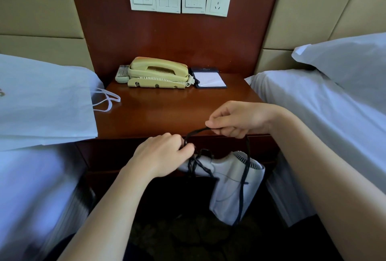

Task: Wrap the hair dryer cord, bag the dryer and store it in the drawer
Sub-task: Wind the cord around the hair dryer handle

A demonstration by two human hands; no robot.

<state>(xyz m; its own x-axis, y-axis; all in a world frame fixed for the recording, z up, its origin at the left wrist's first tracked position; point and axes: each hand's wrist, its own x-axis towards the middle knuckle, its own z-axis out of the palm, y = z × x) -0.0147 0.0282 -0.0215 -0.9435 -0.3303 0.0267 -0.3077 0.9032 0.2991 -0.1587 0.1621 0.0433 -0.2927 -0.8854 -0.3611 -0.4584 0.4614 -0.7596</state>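
Observation:
A white hair dryer (234, 179) hangs in front of the nightstand, its barrel pointing down. My left hand (163, 154) grips the dryer's handle, where several turns of black cord (244, 175) are wound. My right hand (234, 119) pinches a stretch of the cord just above the nightstand's front edge. From there one strand arcs left to my left hand and another drops across the dryer's body. A white paper bag (46, 101) with loop handles lies flat on the left bed. The nightstand's drawer front (117, 154) is dark and shut, partly hidden by my hands.
On the wooden nightstand (158, 110) sit a beige telephone (158, 74), a remote (122, 74) and a notepad (208, 79). Wall switches and a socket (218, 1) are above. Beds flank both sides, with a pillow (346, 58) on the right. The floor below is dark.

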